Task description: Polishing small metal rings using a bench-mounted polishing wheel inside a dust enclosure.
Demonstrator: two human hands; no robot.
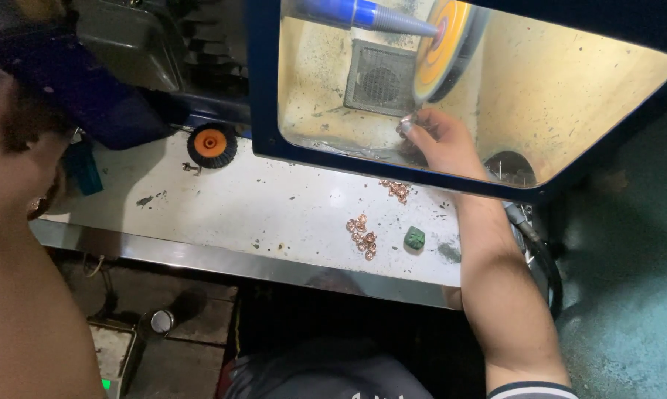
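We held right hand (438, 140) under yellow polishing wheel (443, 46), pinching small piece; copper rings (362, 236) lay mid-frame on bench (259, 199).

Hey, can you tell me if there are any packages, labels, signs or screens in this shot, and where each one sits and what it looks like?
No packages, labels, signs or screens show clearly.
The nearest thing: a small green light on a grey box on the floor, bottom left; whether that box has a display cannot be told.
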